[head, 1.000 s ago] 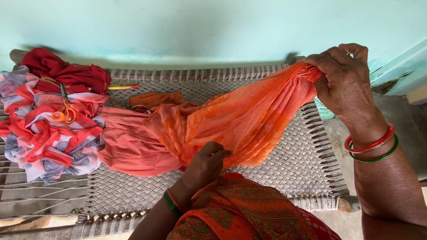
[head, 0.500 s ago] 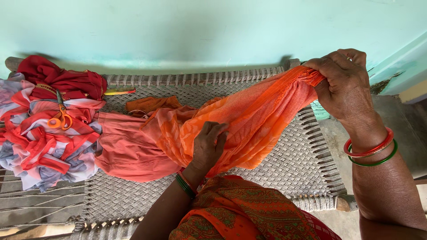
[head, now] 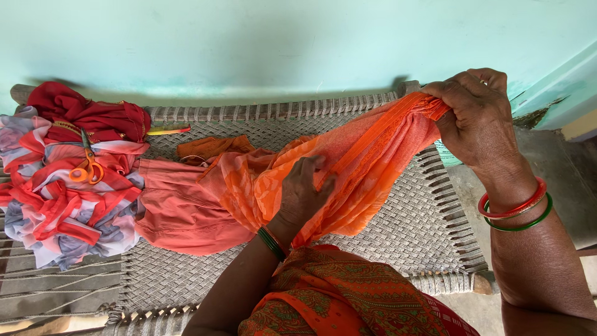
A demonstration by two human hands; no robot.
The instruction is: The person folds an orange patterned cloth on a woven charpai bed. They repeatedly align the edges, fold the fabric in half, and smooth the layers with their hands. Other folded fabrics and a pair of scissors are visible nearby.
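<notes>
Our right fingers (head: 457,102) clamp the gathered end of the thin, patterned orange cloth (head: 348,168); our left fingers (head: 311,171) pinch its bunched, pleated middle above the woven cot (head: 410,236).

- The orange cloth (head: 348,168) is thin, matt and slightly sheer, gathered into fine pleats.
- The salmon fabric (head: 180,205) looks denser, smooth and dull.
- The cot (head: 398,230) has a coarse grey woven webbing, rough and matt.
- The scissors (head: 87,167) have glossy orange plastic handles.
- The bangles (head: 516,211) shine like glass or plastic.
- The wall (head: 249,43) is flat painted plaster.
</notes>
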